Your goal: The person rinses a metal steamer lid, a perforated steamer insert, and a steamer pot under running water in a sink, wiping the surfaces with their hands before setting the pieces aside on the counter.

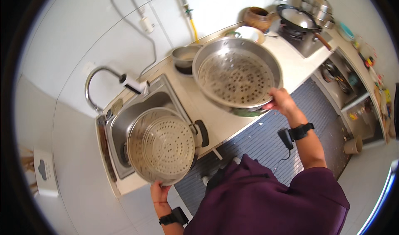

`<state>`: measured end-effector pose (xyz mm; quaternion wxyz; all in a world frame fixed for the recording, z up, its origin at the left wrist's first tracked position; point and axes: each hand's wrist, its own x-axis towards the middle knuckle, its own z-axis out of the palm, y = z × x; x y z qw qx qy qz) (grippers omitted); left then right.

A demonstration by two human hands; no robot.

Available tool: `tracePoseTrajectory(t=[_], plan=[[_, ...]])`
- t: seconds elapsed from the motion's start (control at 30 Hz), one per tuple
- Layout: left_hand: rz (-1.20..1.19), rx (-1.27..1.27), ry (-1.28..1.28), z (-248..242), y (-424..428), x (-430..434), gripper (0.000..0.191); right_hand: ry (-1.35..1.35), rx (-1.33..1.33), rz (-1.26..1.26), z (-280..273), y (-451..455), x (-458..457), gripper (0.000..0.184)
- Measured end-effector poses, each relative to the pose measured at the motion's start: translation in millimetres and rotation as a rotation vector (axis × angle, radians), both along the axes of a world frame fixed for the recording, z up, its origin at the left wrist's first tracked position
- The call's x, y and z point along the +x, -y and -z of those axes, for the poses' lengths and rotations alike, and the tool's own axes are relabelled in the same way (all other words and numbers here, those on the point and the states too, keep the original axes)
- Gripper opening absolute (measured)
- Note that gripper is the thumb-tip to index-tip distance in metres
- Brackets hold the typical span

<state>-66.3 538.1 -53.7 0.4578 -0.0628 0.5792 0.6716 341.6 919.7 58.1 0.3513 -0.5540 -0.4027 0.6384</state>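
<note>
My left hand [160, 191] grips the near rim of a round metal steamer pot section [168, 144] with a perforated bottom. It is over the right part of the stainless sink [117, 138], and a black side handle [202, 133] shows at its right. My right hand [282, 102] clasps the near right rim of a larger metal steamer tray [238, 76], its base dotted with holes and looking wet. That tray is above the countertop, with something green partly visible beneath it. Whether either vessel rests on a surface, I cannot tell.
A curved faucet [90, 85] rises behind the sink. Beside the larger tray stand a metal pot [185, 55], a white plate [247, 34] and a brown ceramic pot [257, 18]. Farther right, a wok with a lid [297, 18] sits on the stove, its wooden handle [322, 41] jutting forward.
</note>
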Motion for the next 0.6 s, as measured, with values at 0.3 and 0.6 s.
tracePoseTrajectory(t=[0.3,0.6], plan=[[-0.051,-0.057,0.063,-8.1,-4.3,0.5,0.039,-0.395,0.179,0.265,-43.9,-59.6,75.9,0.017],[-0.106,-0.022,0.139,-4.7,-4.5,4.8,0.039,-0.29,0.065,0.614,55.9,-108.8,155.6,0.013]])
